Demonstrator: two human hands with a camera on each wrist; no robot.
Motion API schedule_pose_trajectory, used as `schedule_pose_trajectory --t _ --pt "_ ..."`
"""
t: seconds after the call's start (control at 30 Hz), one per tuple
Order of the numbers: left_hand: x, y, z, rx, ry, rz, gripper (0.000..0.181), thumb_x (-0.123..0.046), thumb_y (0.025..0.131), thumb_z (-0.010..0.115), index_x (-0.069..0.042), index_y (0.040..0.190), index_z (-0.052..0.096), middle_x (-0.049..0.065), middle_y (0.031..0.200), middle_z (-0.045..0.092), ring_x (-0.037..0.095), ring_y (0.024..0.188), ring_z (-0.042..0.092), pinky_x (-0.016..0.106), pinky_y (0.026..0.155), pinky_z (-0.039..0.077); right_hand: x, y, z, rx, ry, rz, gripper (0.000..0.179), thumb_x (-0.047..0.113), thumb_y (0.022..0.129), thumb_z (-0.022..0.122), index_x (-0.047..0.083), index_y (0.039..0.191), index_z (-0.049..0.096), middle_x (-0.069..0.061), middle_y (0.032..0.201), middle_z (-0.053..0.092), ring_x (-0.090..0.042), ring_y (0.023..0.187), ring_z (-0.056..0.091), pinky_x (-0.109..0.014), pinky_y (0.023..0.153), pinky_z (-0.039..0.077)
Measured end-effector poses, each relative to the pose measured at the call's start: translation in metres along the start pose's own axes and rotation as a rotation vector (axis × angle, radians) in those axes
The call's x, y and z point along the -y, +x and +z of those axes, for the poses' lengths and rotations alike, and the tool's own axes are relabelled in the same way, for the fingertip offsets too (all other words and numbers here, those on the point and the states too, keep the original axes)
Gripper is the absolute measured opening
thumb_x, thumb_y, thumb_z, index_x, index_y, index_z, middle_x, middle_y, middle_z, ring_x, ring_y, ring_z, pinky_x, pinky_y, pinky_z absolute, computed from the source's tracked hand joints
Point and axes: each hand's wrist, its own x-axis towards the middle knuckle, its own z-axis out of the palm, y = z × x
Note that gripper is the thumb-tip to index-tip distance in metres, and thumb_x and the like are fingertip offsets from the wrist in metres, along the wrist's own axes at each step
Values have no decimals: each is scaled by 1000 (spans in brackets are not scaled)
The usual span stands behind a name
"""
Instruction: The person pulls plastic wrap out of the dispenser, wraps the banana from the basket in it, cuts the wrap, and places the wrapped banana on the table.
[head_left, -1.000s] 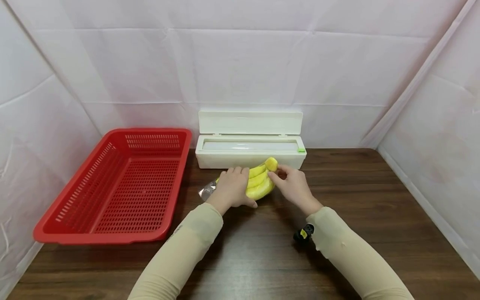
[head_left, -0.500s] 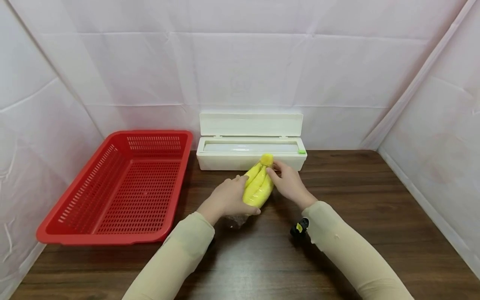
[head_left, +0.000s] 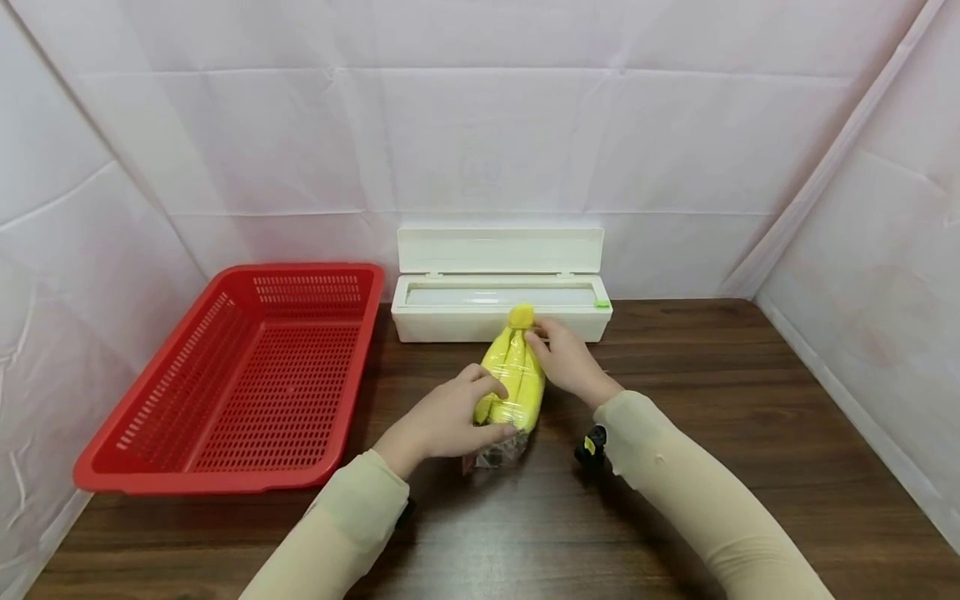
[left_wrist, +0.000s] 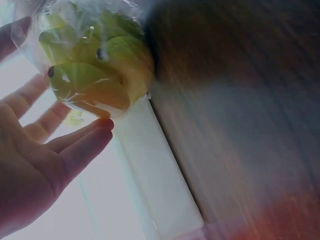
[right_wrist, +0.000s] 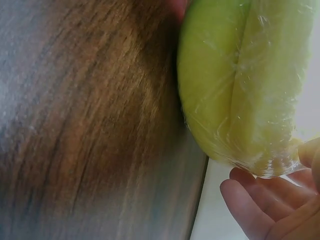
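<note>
A bunch of yellow bananas [head_left: 516, 375], wrapped in clear plastic film, stands in the middle of the table with its stem end away from me. Loose film [head_left: 504, 452] gathers at the near end. My right hand [head_left: 572, 360] pinches the stem end from the right; in the right wrist view its thumb and fingers [right_wrist: 250, 200] lie about that end. At the left side of the bunch is my left hand [head_left: 444, 417], fingers spread and loosely bent. The left wrist view shows dark banana tips [left_wrist: 95, 75] under film, beside the left fingers [left_wrist: 85, 145].
Behind the bananas stands a white film dispenser box [head_left: 495, 325], its lid [head_left: 501, 250] raised and a roll inside. A red slotted plastic basket [head_left: 352, 367] is on the left. White cloth walls [head_left: 480, 150] surround the wooden table [head_left: 735, 400].
The bunch has turned from lying slantwise to pointing nearly straight away from me, its film-covered near end swinging toward me. My left hand has moved nearer and its grip has loosened.
</note>
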Motion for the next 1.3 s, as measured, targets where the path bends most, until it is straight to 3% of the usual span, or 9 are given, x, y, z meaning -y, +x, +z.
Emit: schedule_pose_trajectory --t 0.17,0.3,0.43,0.57,0.63,0.7,0.83,0.93,1.3 --pt "4 -7 0 -13 -33 106 31 -26 85 66 -12 112 62 3 116 54 14 90 54 32 81 47 0 2 1 13 2 6 46 30 101 41 10 142 39 -17 134 53 -30 120 54 -45 95 46" --pt "7 -9 3 -17 -19 141 31 -19 85 68 -11 114 61 3 119 56 14 98 56 34 88 47 0 4 2 23 4 7 46 31 101 41 11 142 39 -16 134 53 -30 120 54 -46 95 47" --pt "4 -10 8 -56 118 145 31 -20 85 69 -15 115 60 0 119 58 15 96 58 38 85 49 1 4 2 37 18 12 46 30 101 41 11 142 39 -17 135 53 -31 120 54 -45 94 48" --pt "2 -12 14 -176 318 187 32 -24 84 71 -16 112 59 2 116 59 22 99 59 40 82 50 3 5 1 53 32 19 46 29 101 41 10 143 38 -17 134 52 -31 120 54 -45 93 48" --pt "1 -13 18 -248 392 168 34 -27 82 72 -13 109 57 5 111 57 22 93 58 37 76 50 3 5 0 56 33 20 46 29 101 41 10 143 38 -17 134 52 -31 120 54 -45 94 48" --pt "-1 -14 22 -304 410 100 37 -31 81 74 -10 104 55 6 100 55 20 80 56 32 65 48 2 5 0 58 32 23 47 30 101 40 10 143 37 -17 134 52 -31 120 54 -45 94 48" --pt "-8 -18 27 -315 291 -126 38 -38 81 72 -8 90 49 2 75 49 15 58 47 27 46 37 1 5 -1 61 26 43 48 31 101 40 10 144 37 -17 135 52 -31 120 54 -46 96 46" --pt "-11 -20 30 -280 158 -239 34 -36 84 69 -10 80 48 -1 62 47 13 50 45 27 41 33 0 6 -1 60 22 59 48 32 101 39 11 144 36 -17 135 52 -30 119 54 -45 95 47" --pt "-14 -21 32 -297 -247 -296 23 -16 86 68 -8 77 49 1 62 50 9 52 44 22 49 37 4 -2 0 21 -14 57 52 31 100 42 9 146 29 -19 135 51 -30 117 56 -44 89 50"
